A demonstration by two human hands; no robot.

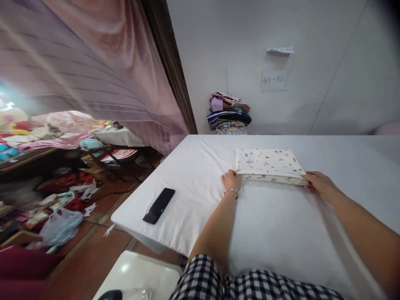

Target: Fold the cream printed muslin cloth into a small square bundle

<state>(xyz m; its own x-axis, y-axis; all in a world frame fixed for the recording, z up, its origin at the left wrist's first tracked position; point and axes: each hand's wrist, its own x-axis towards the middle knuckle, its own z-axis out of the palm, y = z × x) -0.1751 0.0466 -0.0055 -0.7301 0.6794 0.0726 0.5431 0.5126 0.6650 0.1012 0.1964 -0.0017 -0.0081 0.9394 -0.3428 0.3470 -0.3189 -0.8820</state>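
A folded white cloth [269, 161] with a small scattered print lies flat on the white-covered table [200, 166], its layered folded edge toward me. At its near left corner, my left hand [231, 181] is closed on the cloth, the wrist wearing a thin bracelet. My right hand [318, 184] pinches the near right corner, fingers partly under the layers. A black phone [159, 205] rests on the table to the left of my left arm.
Behind the table's far edge, a stack of folded fabrics [229, 112] stands against the white wall. A pink curtain [125, 62] hangs at the left. Below it are piled clothes and a plastic bag [61, 225]. A white stool [134, 271] stands by the near left table edge.
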